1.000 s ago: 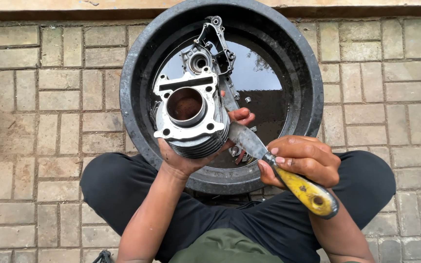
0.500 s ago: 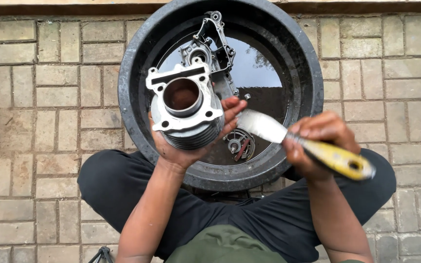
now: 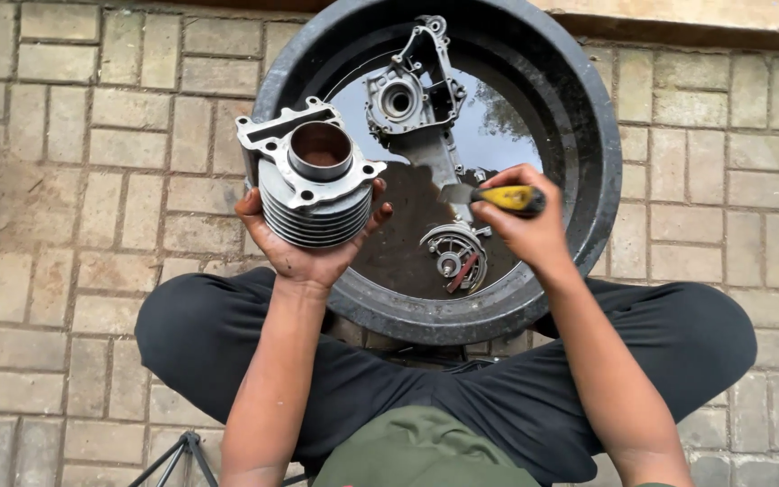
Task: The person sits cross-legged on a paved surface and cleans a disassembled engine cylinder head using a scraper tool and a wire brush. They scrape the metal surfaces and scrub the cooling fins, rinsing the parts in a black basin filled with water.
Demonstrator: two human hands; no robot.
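The round black tub (image 3: 588, 117) sits on the brick paving (image 3: 65, 135), holding dark, glossy liquid that mirrors the sky. Lying in it: a grey cast-metal engine casing (image 3: 407, 95) with a round bore, and nearer the person, a small circular metal part (image 3: 454, 255) with a red strip on it. The left hand (image 3: 308, 248) is cupped shut around the finned engine cylinder (image 3: 313, 185), held upright over the tub's left rim, its smooth bore facing the camera. The right hand (image 3: 520, 225) is closed on the yellow handle of a brush (image 3: 496, 196), tip pointing left over the liquid. Half a second ago the brush was out to the right, bristles up beside the cylinder; now it has swung in and down toward the liquid, and the cylinder has shifted left.
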